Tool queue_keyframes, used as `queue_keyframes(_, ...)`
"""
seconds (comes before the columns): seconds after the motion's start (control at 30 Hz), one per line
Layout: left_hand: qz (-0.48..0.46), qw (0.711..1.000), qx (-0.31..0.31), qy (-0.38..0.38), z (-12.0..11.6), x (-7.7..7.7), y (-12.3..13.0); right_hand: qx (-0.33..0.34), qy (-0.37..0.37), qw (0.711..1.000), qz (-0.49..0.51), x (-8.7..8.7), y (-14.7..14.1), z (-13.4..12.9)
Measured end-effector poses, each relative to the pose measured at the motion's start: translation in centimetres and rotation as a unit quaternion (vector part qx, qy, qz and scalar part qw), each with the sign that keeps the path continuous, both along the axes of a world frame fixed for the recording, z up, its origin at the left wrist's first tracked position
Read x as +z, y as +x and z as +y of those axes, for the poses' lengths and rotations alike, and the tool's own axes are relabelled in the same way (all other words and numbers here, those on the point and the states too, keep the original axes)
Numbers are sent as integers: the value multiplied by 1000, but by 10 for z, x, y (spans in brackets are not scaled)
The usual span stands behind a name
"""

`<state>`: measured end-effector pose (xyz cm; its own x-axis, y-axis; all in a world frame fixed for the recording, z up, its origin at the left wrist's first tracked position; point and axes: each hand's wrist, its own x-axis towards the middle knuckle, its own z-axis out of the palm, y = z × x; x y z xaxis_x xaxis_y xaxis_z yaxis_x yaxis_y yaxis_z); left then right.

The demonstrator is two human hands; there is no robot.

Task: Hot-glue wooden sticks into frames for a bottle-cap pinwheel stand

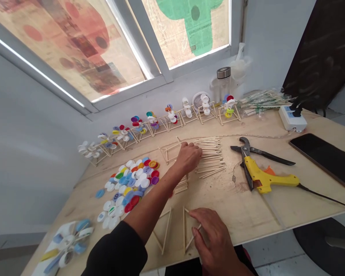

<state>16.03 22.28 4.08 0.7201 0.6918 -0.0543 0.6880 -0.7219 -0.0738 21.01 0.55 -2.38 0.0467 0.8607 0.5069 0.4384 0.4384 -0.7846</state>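
My left hand [189, 157] reaches to the left end of a pile of thin wooden sticks [209, 157]. Its fingers are curled together, and what they grip, if anything, is hidden. Near the table's front edge, my right hand [215, 241] has its thumb and forefinger on a triangle of wooden sticks [184, 232]. To its left lies a second stick triangle [167, 232], partly behind my left forearm. Shorter sticks [181, 186] lie under my left wrist. A joined stick frame [166, 154] lies just left of my left hand.
Bottle caps [138, 176] are heaped at left, with a cap wheel [69, 243] at the near left corner. Finished stick stands with caps [152, 124] line the back. At right are a yellow glue gun [264, 176], cutters [271, 156], a phone [324, 157] and a power strip [292, 119].
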Motion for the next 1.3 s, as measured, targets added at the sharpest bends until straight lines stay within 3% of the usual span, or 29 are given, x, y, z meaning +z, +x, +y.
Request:
queue_keyframes(0.47, -21, 997, -66, -16, -4, -1, -13, -3, 18, 1000, 0, -3, 2, 0)
queue_keyframes(0.67, -43, 998, 5, 38, 8, 6, -10, -1, 39, 999, -2, -5, 2, 3)
queue_keyframes(0.8, -8, 996, 45, 74, 20, 6, -1, -7, 37, 999, -5, -6, 0, 3)
queue_keyframes(1.3, 15, 996, 78, 51, 36, -1, 14, -9, 33, 999, -8, -4, 1, 3)
